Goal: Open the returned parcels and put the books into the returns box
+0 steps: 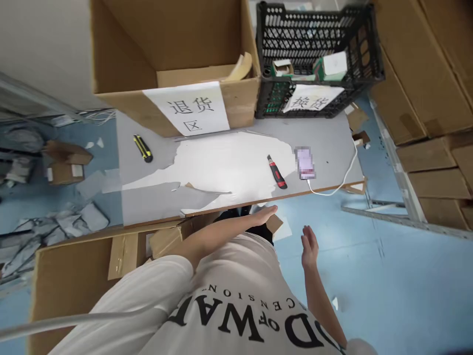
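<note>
Fingers straight and close together, my left hand [264, 215] hangs just off the near edge of the table [148, 207]; my right hand [310, 246], fingers loosely bent, is over the floor [369, 276] farther right. Nothing shows in either. At the left, the yellow-and-black utility knife [142, 148] lies well apart from both hands; I cannot tell whether its blade is out, and if it is, a careless grab could cut me. Next comes the cardboard box [240, 106] at the back, then the ragged white patch [229, 162] in the grey tabletop, whose torn edge could snag anything slid across it. The red-and-black utility knife [277, 172] is nearest my left hand, close to the front edge, so a knock from my wrist could tip it toward my feet. Just right of it, the lilac phone [305, 161], blurred, trails a white cable [330, 194] along the edge; a hand catching that loop could drag it off.
</note>
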The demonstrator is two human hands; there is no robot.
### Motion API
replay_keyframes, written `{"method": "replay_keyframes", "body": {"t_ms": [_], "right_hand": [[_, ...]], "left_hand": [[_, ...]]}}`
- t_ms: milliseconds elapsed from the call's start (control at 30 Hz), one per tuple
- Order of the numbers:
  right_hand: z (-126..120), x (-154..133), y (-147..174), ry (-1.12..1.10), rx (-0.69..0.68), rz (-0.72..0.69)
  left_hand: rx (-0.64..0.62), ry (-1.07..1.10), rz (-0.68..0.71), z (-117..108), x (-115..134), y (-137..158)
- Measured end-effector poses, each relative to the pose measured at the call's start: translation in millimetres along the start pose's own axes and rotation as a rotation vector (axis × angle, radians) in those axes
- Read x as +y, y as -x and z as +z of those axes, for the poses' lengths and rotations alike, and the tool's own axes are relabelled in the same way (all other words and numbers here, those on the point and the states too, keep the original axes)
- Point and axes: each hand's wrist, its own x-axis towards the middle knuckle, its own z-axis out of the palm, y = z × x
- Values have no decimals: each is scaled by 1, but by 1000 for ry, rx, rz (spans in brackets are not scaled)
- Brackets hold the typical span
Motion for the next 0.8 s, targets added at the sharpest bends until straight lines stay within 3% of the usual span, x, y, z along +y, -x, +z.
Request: {"method": "replay_keyframes", "body": {"t_ms": [167, 300, 400, 600, 700, 800], "right_hand": [[121, -81, -60, -55, -355, -323], [211, -131, -76, -43, -624, -483], [271, -153, -73, -6, -826, -545], [366, -162, -19, 88, -1180, -599], [394, -148, 21, 113, -1344, -648], [414, -127, 63, 119, -1493, -689]], "left_hand": [[293, -22, 273, -69, 35, 46], [687, 10, 526, -112, 41, 103], [1008, 42, 583, -126, 31, 148], [1508, 127, 575, -126, -15, 224], [1727, 155, 539, -120, -46, 254], [1848, 166, 538, -111, -74, 283]]}}
